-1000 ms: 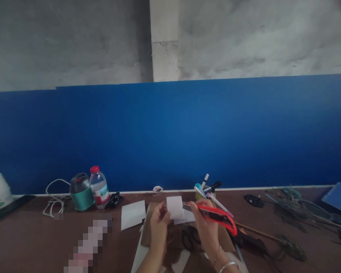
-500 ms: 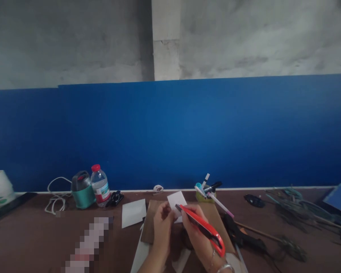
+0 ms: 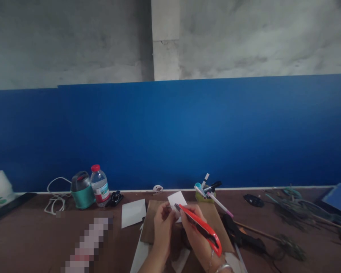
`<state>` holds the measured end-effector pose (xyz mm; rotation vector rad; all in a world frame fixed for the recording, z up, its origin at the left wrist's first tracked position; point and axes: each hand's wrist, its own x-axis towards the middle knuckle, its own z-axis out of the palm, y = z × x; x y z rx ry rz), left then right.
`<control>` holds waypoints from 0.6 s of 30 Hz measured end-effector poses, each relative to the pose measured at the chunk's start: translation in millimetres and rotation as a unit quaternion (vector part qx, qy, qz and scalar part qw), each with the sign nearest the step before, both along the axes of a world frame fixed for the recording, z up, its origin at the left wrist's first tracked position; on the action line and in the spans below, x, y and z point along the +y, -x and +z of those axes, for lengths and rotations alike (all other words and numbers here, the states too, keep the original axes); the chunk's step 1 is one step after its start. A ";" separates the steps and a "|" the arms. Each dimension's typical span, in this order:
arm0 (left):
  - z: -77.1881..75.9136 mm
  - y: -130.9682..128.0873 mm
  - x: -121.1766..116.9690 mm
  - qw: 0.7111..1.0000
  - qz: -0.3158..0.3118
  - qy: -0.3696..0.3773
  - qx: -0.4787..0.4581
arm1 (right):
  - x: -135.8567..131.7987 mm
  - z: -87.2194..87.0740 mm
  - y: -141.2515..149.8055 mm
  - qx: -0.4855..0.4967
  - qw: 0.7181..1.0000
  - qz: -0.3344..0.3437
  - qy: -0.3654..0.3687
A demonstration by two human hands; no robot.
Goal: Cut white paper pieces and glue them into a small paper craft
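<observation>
Pinching white card in left hand, right hand grip closed round red cutter, blade tip blurred

A water bottle stood beside a teal container; pens filled a holder near the blue wall.

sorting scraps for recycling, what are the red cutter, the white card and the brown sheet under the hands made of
Cutter: looks like plastic, glossy red body with a dark tip. Card: paper or thin card, matte white. Sheet: probably cardboard, flat dull brown.
</observation>
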<state>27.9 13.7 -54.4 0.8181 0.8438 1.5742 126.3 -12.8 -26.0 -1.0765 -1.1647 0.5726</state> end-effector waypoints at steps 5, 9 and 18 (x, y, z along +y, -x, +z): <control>1.1 0.3 -1.4 1.000 0.008 0.001 0.007 | -3.4 4.7 3.5 0.004 1.000 -0.013 -0.006; 2.4 -0.1 -2.7 1.000 0.009 0.009 0.001 | -0.5 -1.6 0.9 -0.017 1.000 -0.002 -0.001; 1.6 1.4 -1.5 1.000 0.003 0.001 0.001 | 11.8 -22.0 -7.0 -0.076 0.997 -0.006 -0.005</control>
